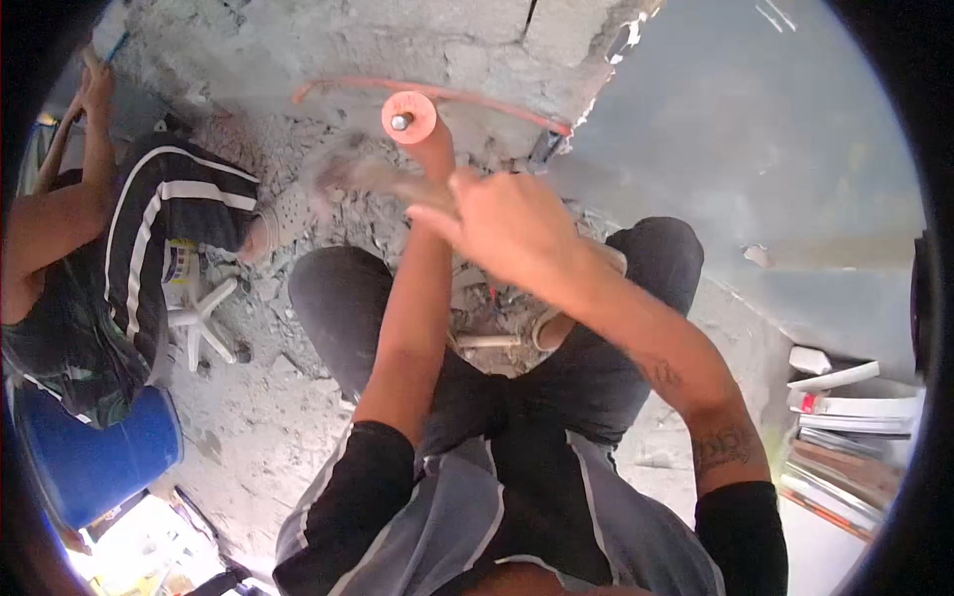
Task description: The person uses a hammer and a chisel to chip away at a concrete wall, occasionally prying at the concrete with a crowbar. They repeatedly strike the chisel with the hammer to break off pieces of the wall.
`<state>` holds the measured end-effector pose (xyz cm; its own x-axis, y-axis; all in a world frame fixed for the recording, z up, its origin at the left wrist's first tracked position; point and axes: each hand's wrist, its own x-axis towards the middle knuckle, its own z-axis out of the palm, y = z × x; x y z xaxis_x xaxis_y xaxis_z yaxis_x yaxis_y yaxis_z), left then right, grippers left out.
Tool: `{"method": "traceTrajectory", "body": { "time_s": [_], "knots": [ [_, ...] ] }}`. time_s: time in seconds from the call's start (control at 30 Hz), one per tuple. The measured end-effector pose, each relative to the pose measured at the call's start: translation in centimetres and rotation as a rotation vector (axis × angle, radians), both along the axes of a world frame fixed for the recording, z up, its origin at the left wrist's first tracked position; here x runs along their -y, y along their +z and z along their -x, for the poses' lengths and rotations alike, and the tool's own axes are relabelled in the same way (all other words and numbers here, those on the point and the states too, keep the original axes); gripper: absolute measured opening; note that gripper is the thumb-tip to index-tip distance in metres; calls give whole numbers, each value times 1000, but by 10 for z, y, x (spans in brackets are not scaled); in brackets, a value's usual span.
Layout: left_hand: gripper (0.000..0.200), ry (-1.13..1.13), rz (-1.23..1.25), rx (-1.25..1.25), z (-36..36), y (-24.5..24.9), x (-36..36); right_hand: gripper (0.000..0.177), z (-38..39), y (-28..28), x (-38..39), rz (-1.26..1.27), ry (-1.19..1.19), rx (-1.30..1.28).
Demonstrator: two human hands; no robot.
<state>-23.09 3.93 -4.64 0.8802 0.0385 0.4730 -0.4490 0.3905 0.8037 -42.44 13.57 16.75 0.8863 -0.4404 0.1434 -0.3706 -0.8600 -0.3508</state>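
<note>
My left hand is closed around a chisel below its round pink hand guard. The chisel's metal striking end points up toward me; its lower part is hidden. My right hand grips a hammer by its handle, crossing above my left forearm. Motion smears the hammer's head, which is to the left of the chisel and apart from its striking end. Broken rubble lies below, against the rough wall.
An orange flexible conduit runs along the wall's base. At left, a co-worker holds a long handle, near a white star-shaped base and a blue barrel. A grey panel and stacked boards stand at right.
</note>
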Motion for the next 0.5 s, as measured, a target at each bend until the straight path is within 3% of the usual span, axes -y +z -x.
{"method": "traceTrajectory", "body": {
  "time_s": [0.07, 0.13, 0.2, 0.27, 0.37, 0.43, 0.5],
  "knots": [
    [22, -97, 93, -52, -5, -2, 0, 53, 11, 29, -36, 69, 157, 59],
    [23, -229, 260, -127, -2, 5, -1, 51, 25, 33, -57, 98, 340, 287],
    [23, 45, -6, 68, -6, 11, 1, 50, 21, 13, -47, 97, 429, 391],
    [23, 108, -64, 62, 0, 14, -2, 50, 11, -23, 4, 31, 34, 10],
    [24, 248, -240, 71, 3, 21, 3, 51, 0, -8, 12, 34, -62, 7],
    [25, 294, -320, 54, 4, 15, -4, 52, 11, 19, -20, -18, 50, 73],
    [23, -49, -64, 4, -8, 12, -5, 51, 19, 41, -49, 103, 249, 224]
  ]
}}
